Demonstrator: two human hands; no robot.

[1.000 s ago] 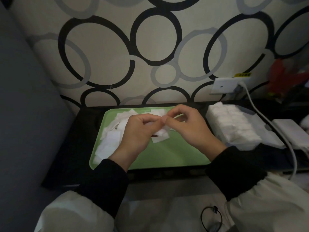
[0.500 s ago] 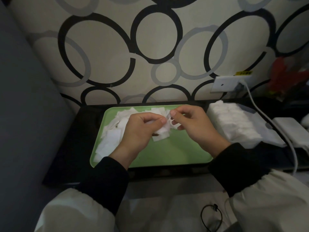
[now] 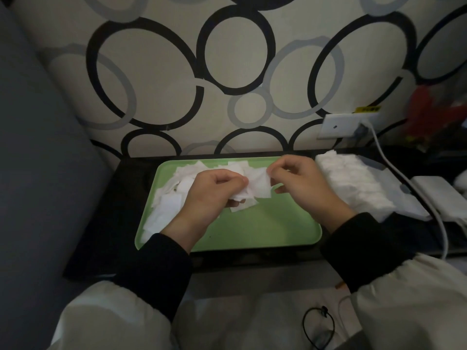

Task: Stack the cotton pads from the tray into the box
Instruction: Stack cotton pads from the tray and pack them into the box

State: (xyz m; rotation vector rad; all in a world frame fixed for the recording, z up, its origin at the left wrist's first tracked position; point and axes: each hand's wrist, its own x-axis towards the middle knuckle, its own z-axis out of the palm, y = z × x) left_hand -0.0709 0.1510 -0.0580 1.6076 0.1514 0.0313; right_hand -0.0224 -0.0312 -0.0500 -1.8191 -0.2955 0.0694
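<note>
A green tray (image 3: 252,233) lies on the dark table with loose white cotton pads (image 3: 166,205) heaped along its left and back. My left hand (image 3: 212,193) grips a small bundle of pads above the tray's middle. My right hand (image 3: 300,183) pinches the top edge of one square pad (image 3: 260,184) at the front of that bundle. To the right of the tray stands the clear box (image 3: 409,205), holding a thick row of stacked pads (image 3: 353,183).
A white cable (image 3: 404,183) runs from the wall socket (image 3: 346,125) past the box's right side. A white adapter (image 3: 439,195) lies further right. Red items (image 3: 429,109) sit at the back right. A dark loop (image 3: 318,327) lies on my lap.
Both hands have stayed over the tray. My right hand has shifted a little right and now pinches a single pad spread flat at the front of the bundle.
</note>
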